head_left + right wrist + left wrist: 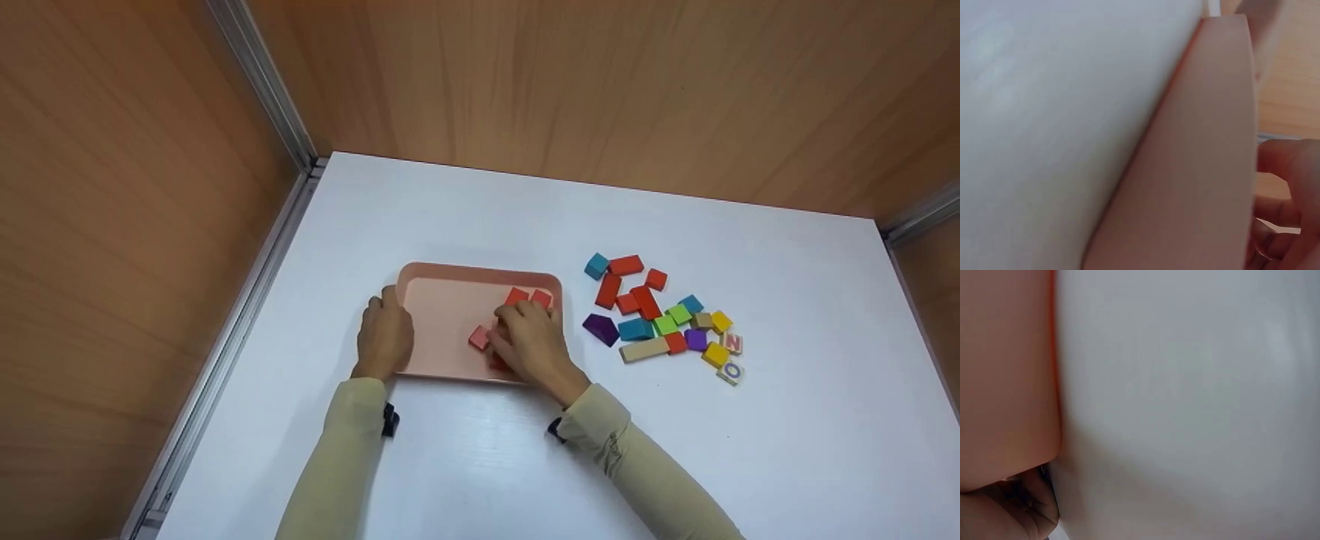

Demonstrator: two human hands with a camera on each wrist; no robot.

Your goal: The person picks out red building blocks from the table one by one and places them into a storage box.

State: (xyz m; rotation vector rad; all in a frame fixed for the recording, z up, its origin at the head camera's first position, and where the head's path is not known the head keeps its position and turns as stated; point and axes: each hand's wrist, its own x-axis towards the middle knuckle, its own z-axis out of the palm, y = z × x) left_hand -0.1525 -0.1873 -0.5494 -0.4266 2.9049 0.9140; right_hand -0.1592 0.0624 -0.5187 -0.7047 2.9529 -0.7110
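A pink rectangular tray point(442, 319) lies on the white table with several red blocks point(517, 295) at its right end. My left hand point(385, 337) holds the tray by its left end; its fingertips are partly hidden. Over the right part of the tray, my right hand point(534, 341) has its thumb and fingers bent around a red block, mostly covered by the hand. One lighter red block point(478, 337) lies just left of the thumb. In the right wrist view, the tray's outer wall point(1196, 140) hides the right fingertips point(1269, 211) in part.
Right of the tray spreads a loose group of blocks: red point(608, 290), a purple pentagon point(601, 329), teal point(636, 329), green point(665, 324), yellow point(716, 355), a long tan one point(643, 350) and letter blocks point(730, 372). Wooden panels point(585, 90) stand behind and at the sides.
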